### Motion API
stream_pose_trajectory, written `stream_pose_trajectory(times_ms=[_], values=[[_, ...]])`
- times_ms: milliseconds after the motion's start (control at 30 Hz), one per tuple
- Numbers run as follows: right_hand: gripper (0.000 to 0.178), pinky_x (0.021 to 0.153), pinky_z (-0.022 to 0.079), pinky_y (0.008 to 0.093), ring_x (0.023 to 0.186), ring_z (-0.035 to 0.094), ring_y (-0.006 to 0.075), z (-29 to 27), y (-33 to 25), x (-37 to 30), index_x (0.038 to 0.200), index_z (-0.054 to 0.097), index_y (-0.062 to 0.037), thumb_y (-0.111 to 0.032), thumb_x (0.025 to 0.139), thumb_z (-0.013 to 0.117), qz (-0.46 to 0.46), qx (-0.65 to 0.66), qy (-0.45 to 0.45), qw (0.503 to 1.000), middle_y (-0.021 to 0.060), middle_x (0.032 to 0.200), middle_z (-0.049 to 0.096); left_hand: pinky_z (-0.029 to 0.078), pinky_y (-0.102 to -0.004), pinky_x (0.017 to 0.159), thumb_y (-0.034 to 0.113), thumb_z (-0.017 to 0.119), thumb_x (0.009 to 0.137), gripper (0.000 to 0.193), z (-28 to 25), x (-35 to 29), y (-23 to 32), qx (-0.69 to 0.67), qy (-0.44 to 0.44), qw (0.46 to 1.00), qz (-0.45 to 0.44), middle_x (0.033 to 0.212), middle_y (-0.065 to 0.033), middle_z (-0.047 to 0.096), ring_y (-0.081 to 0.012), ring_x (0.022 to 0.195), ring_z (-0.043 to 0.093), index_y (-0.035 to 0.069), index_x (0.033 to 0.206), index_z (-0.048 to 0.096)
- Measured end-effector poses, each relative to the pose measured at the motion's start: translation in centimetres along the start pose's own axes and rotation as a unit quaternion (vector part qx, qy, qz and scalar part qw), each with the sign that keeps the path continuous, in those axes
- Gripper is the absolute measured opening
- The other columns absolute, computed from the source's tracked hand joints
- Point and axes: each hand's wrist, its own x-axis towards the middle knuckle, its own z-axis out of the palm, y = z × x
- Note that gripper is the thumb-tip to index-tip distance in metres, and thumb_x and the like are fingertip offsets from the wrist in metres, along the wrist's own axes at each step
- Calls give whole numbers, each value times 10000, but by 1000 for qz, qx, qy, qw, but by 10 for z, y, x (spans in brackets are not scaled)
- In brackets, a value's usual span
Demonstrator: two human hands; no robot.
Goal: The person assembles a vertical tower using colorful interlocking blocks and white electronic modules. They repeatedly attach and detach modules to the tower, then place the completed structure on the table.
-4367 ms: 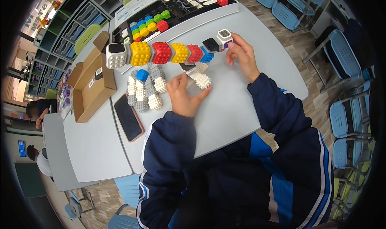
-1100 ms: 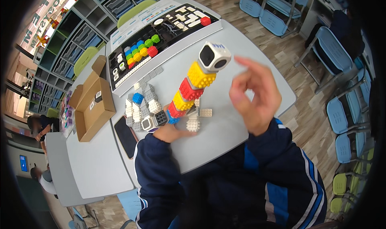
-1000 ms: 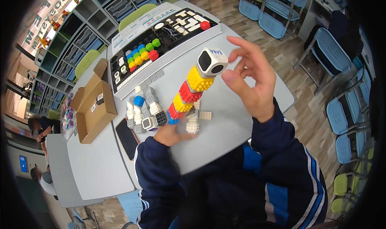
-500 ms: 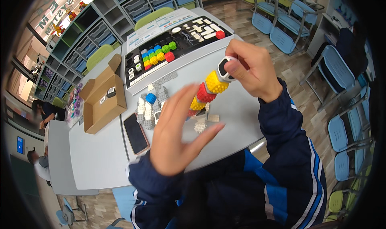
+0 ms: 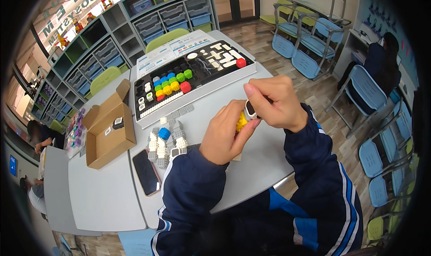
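Both of my hands are closed on one stick of building blocks above the table's front part. My left hand [image 5: 223,132] wraps the lower part, where a yellow studded block [image 5: 241,121] shows between fingers and thumb. At the upper end, my right hand [image 5: 278,104] grips a white module with a black face [image 5: 250,110]. The rest of the stick is hidden behind my left hand. Left of my hands lie joined grey and white blocks [image 5: 157,146] with a blue block [image 5: 164,133] on top.
A black parts tray [image 5: 204,78] with coloured blocks and white pieces lies at the back of the table. To the left are an open cardboard box [image 5: 110,143] and a phone [image 5: 146,173]. Blue chairs [image 5: 372,92] stand at the right; people sit at both sides.
My left hand has moved right and closed around the stick's lower part, covering its red block. My right hand has come down slightly with the module end. The view has shifted.
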Motion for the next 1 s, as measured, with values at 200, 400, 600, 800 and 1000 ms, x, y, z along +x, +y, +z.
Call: stream_pose_trajectory(times_ms=[200,400,600,800,1000], values=[[282,405,353,275,400,472,137,-1,-3,0,636,591,-1,-101,898,556,21,17,-21,999,74,489,515,450,-375,698,88,661,838,299,-2,-3,-3,3,12,999,30,907,-177,574,-340,775,559,-34,1077,528],[313,393,324,277,391,430,104,-5,-1,0,607,576,0,-99,902,548,42,39,-17,998,47,460,496,448,-343,689,85,658,847,286,1,0,-3,-1,14,999,36,900,-166,570,-305,760,553,-42,1071,535],[327,404,313,275,406,405,98,-3,3,6,590,553,0,-105,900,552,42,52,-17,998,37,451,467,438,-301,659,98,654,858,278,-2,1,-5,-5,11,1000,15,870,-142,567,-251,728,546,-29,1081,548],[324,412,309,274,418,367,101,-2,9,9,599,555,0,-122,898,564,36,66,-28,997,30,455,452,419,-256,616,104,647,867,269,-3,2,-5,3,17,1000,8,824,-108,562,-179,678,524,-27,1085,559],[311,419,314,276,427,372,99,-3,13,10,614,572,2,-125,898,567,34,91,-41,994,30,463,454,418,-254,626,103,645,871,268,-1,2,-7,-3,19,1000,4,826,-103,561,-171,677,515,-22,1092,562]])
